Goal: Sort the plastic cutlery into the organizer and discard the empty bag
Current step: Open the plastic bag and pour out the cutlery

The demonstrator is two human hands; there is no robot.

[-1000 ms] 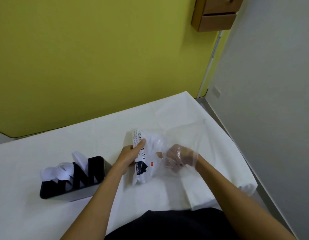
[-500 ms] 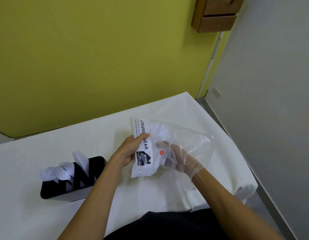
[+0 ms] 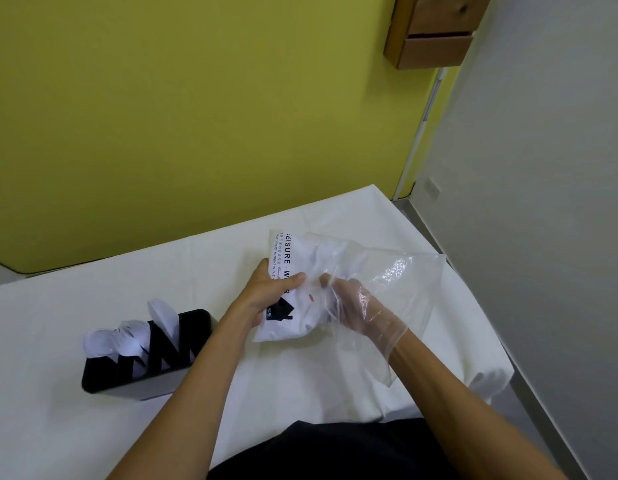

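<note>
Compared with the frame one second earlier, the bag is sitting higher above the table and billowing wider to the right, and the right hand is reaching deeper into it.

1. Table: its white cover is carrying the organizer and lying beneath the raised bag.
2. Bag: the thin clear film is crumpling around the wrist and hanging slack at its lower edge. It is judged to be very light, limp and slippery, offering no stiffness of its own. The white printed panel is giving the firmest purchase, so take hold there.
3. Organizer: this black divided box is standing well left of the bag, near the left forearm.
4. Left hand: it is gripping the printed panel, thumb on top and fingers curled behind.
5. Right hand: it is working inside the bag, seen only through the film; whether its bent fingers are holding anything cannot be told.
6. Cutlery: white plastic pieces are standing in the organizer's slots. They are judged light, stiff and somewhat brittle; whether any are remaining in the bag is unclear.
</note>
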